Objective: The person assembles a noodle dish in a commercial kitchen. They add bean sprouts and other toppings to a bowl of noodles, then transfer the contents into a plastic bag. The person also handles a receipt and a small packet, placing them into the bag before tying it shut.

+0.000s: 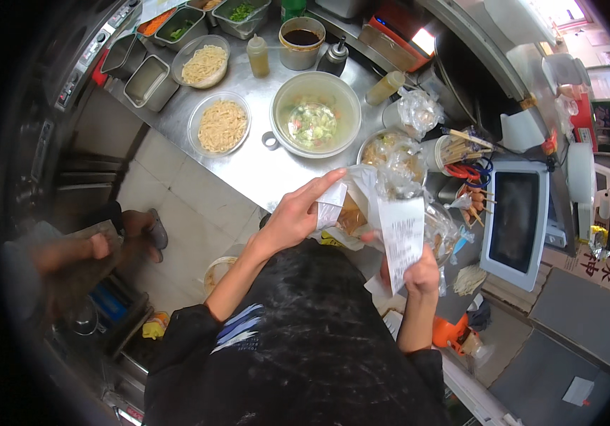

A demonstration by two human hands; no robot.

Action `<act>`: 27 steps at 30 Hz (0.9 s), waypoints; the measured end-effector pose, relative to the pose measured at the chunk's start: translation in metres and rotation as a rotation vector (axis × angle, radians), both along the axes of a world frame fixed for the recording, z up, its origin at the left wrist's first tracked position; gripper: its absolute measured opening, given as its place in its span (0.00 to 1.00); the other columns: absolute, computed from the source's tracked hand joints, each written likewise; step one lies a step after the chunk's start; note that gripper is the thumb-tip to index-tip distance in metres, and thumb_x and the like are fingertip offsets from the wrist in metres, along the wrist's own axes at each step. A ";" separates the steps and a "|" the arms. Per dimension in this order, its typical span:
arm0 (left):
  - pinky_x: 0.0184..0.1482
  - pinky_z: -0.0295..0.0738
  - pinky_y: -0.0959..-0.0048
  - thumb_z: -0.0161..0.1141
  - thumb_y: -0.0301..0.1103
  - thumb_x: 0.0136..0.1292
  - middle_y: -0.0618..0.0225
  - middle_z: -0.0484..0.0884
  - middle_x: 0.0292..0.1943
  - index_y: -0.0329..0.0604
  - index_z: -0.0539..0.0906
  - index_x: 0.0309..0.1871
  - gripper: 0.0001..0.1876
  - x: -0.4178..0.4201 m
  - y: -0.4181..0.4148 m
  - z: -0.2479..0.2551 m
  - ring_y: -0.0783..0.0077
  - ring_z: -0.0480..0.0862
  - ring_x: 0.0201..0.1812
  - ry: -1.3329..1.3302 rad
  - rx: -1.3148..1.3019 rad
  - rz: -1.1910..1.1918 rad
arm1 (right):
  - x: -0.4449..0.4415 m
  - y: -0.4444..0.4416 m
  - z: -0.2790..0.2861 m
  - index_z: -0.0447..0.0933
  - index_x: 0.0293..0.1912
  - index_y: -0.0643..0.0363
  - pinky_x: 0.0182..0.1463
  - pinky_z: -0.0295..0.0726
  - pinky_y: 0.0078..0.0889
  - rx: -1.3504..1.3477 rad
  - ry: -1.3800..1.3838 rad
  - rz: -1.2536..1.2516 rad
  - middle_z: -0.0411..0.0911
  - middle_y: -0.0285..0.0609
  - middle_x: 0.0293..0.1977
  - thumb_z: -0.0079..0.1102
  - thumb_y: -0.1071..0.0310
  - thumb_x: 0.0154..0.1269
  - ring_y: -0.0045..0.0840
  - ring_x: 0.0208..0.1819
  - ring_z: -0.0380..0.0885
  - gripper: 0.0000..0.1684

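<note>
Before my torso, my left hand (pixel 297 215) grips the left side of a translucent white plastic bag (pixel 362 183). A brown item (pixel 351 215) shows through the bag; its exact kind is unclear. White paper (pixel 331 201) lies against the bag beside my left fingers. My right hand (pixel 423 272) pinches the lower end of a long printed receipt (pixel 403 229), which hangs over the bag's right part and hides some of it. Just beyond the bag, a metal bowl (pixel 364 152) holds food partly covered by clear plastic.
On the steel counter (pixel 254 181) stand a large tub of chopped vegetables (pixel 313 125), two noodle bowls (pixel 222 126) (pixel 205 64) and a squeeze bottle (pixel 258 56). Skewers (pixel 464 149), scissors (pixel 464 170) and a screen device (pixel 515 223) are at right. Another person's arm (pixel 70 258) is at left.
</note>
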State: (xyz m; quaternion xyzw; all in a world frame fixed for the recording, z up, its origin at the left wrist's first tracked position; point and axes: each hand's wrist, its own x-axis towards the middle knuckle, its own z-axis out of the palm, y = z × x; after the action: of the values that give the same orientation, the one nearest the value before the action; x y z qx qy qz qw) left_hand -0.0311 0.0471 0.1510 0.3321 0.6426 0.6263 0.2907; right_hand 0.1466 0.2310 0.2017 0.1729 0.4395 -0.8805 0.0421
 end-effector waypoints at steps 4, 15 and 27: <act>0.53 0.73 0.68 0.61 0.26 0.57 0.58 0.77 0.56 0.52 0.65 0.70 0.35 0.009 0.017 -0.001 0.60 0.79 0.54 0.177 0.028 -0.047 | 0.006 -0.004 0.005 0.78 0.40 0.78 0.59 0.69 0.34 0.173 0.015 0.163 0.75 0.60 0.53 0.59 0.70 0.36 0.40 0.53 0.75 0.27; 0.40 0.72 0.67 0.63 0.29 0.52 0.64 0.77 0.35 0.50 0.66 0.69 0.37 0.012 0.045 -0.007 0.61 0.74 0.37 0.427 0.030 -0.129 | -0.032 -0.012 -0.001 0.79 0.33 0.73 0.41 0.73 0.29 0.358 0.183 0.231 0.78 0.49 0.39 0.60 0.77 0.42 0.30 0.38 0.76 0.14; 0.49 0.75 0.73 0.61 0.24 0.59 0.62 0.76 0.52 0.44 0.69 0.67 0.30 0.022 0.052 -0.008 0.73 0.77 0.48 -0.424 0.201 -0.191 | -0.020 -0.023 -0.001 0.76 0.44 0.78 0.42 0.82 0.36 -0.044 -0.049 0.006 0.82 0.55 0.37 0.55 0.75 0.44 0.38 0.34 0.83 0.24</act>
State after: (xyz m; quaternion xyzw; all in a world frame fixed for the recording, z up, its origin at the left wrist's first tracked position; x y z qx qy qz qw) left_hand -0.0091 0.0989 0.1427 0.2796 0.4674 0.7125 0.4423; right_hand 0.1268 0.2077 0.2011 0.1920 0.4193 -0.8853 0.0591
